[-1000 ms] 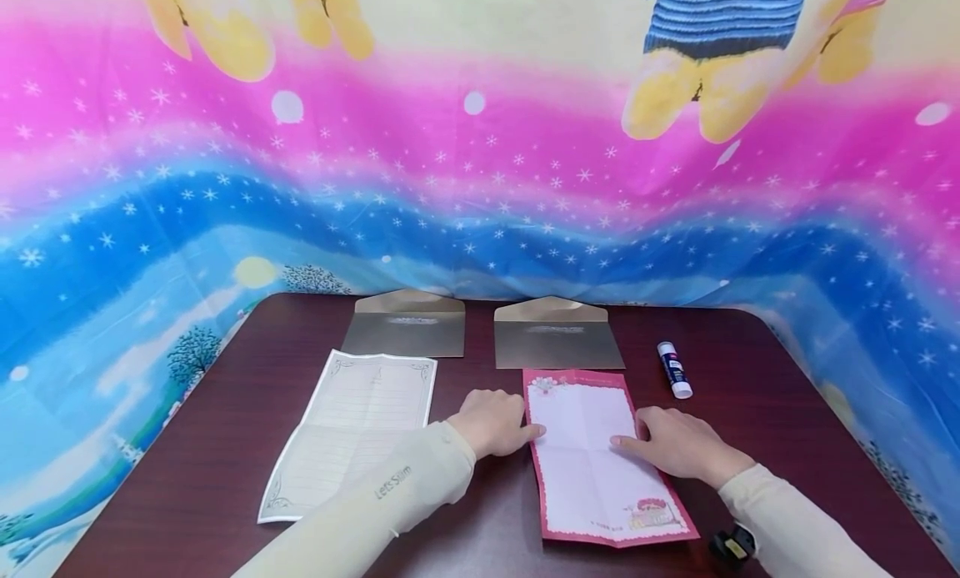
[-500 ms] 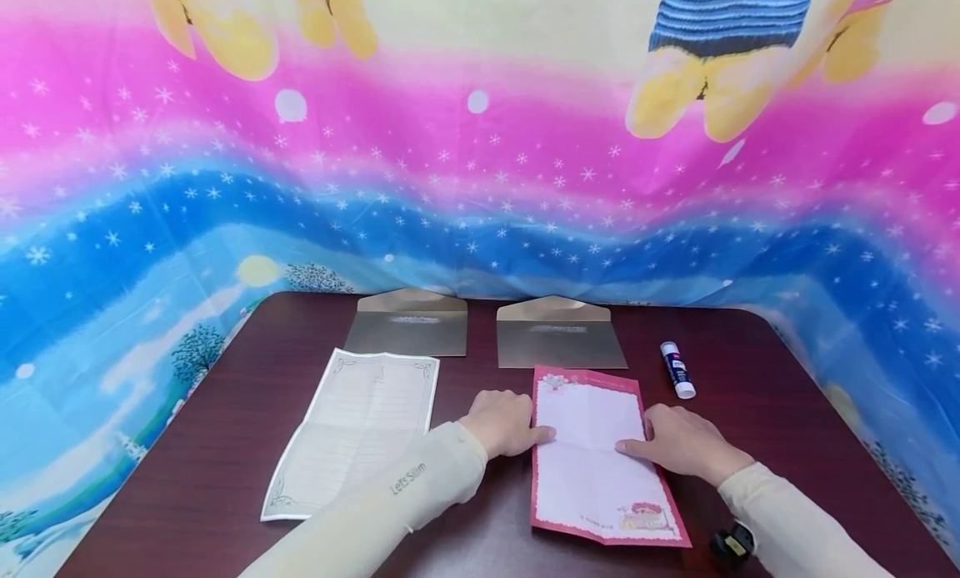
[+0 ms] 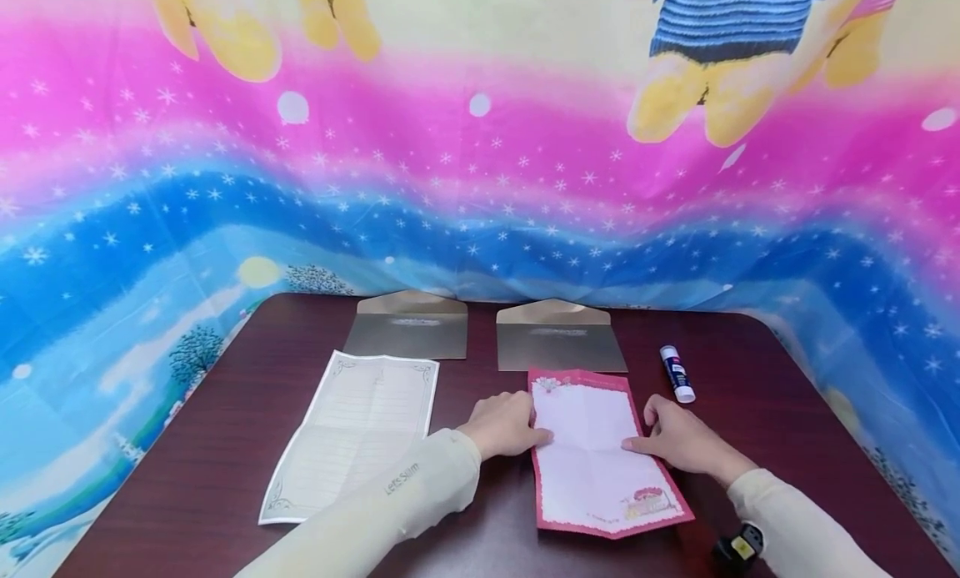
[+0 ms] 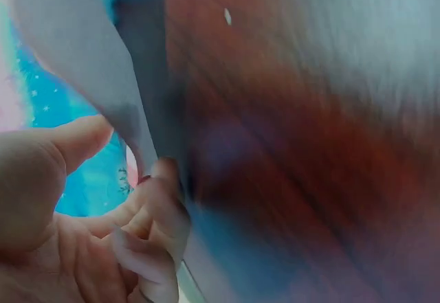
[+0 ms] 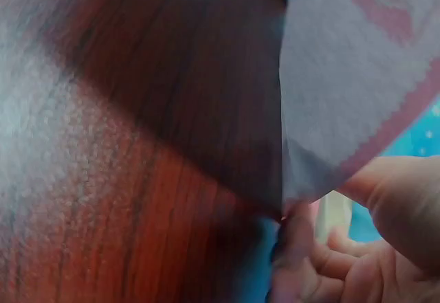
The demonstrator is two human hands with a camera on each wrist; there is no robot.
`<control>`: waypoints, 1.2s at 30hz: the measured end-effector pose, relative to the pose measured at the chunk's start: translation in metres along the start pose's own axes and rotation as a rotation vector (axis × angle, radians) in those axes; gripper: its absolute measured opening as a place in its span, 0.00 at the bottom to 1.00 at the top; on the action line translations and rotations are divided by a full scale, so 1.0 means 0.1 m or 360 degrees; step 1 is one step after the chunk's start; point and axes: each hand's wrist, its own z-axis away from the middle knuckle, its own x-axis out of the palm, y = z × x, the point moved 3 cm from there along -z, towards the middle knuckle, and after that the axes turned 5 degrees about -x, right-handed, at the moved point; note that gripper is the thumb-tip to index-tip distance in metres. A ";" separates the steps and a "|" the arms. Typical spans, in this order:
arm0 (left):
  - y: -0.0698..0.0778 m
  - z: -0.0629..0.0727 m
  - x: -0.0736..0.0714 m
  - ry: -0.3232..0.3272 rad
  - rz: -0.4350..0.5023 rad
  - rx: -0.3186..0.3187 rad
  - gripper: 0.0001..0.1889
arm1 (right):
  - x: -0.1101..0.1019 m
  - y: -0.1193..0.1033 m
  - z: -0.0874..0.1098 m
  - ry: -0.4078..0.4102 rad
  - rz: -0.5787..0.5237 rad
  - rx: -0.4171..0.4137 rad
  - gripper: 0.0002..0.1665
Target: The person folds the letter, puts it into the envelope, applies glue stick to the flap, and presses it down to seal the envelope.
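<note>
A sheet of letter paper with a red floral border is held just off the table, its middle crossed by fold creases. My left hand pinches its left edge, the thumb lying on the printed face. On the opposite edge my right hand grips it the same way. In the left wrist view the paper runs between the thumb and curled fingers of the left hand. The right wrist view has the sheet pinched at its edge by the right hand.
Left of my hands lies a cream lined letter sheet, partly under the left sleeve. Two grey-brown envelopes with raised flaps sit at the back of the dark wooden table. A glue stick lies at the right. A printed cloth hangs behind.
Both hands keep hold of the red-bordered sheet. It shifted a little to the right, then its top edge swung slightly left and its lower edge rose a little.
</note>
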 end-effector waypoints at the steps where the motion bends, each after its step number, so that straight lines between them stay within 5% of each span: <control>1: -0.01 0.00 0.00 -0.0004 0.0052 -0.0001 0.16 | -0.01 0.02 0.00 -0.0002 -0.0054 -0.0004 0.30; 11: -0.01 0.07 0.01 0.0034 0.0359 -0.0022 0.11 | -0.04 0.12 0.02 -0.0011 -0.0509 0.0078 0.36; 17: -0.02 0.16 0.05 -0.0085 0.0688 -0.0004 0.09 | -0.03 0.18 0.07 -0.0030 -0.0718 0.0248 0.42; 22: -0.02 0.22 0.05 -0.0126 0.0991 0.0003 0.08 | -0.01 0.15 0.09 -0.0121 -0.0858 0.0185 0.45; 26: 0.01 0.28 0.01 -0.0125 0.1112 -0.0012 0.06 | 0.01 0.11 0.10 -0.0177 -0.0939 0.0110 0.38; 36: -0.13 0.32 -0.17 -0.0070 0.1177 0.0003 0.12 | 0.04 -0.09 0.06 -0.0218 -0.1051 -0.0044 0.32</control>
